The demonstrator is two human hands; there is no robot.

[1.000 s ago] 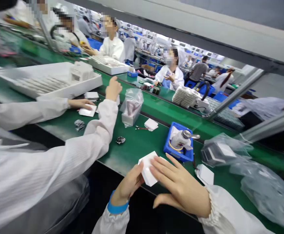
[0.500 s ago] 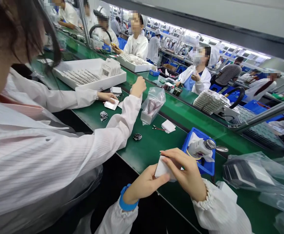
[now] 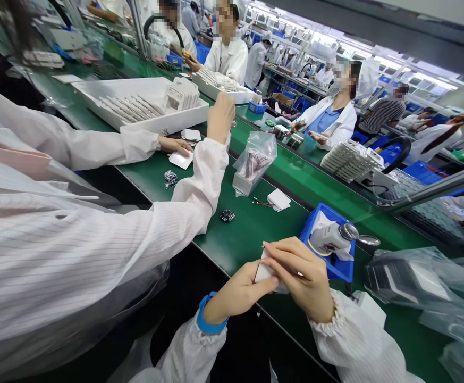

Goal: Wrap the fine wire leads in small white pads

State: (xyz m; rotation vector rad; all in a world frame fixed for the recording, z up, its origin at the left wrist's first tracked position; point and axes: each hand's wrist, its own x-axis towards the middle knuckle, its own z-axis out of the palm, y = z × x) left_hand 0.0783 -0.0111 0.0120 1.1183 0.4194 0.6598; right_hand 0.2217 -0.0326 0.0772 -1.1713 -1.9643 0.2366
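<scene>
Between my two hands is a flat white rectangular piece (image 3: 263,273), possibly a battery pack, partly covered by fingers. My left hand (image 3: 242,291), with a blue band at the wrist, grips its lower side, thumb on the face. The fingers of my right hand (image 3: 301,271) close over its upper edge and far side. Just beyond my right hand stands a blue bin (image 3: 304,234) with a white pump bottle (image 3: 327,239) in it. Farther up the green table, similar white pieces (image 3: 279,199) lie beside short red and black wires (image 3: 262,202).
At left, a co-worker's arm (image 3: 184,213) reaches across the table. A white tray (image 3: 140,126) of white frames stands beyond. A clear bag of wires (image 3: 255,159), a black-and-white bundle (image 3: 227,215) and, at right, a plastic bag of dark flat parts (image 3: 407,276) lie on the table.
My right fingers have shifted over the white piece, covering more of it. The co-worker's raised hand has moved up a little. The view has shifted slightly.
</scene>
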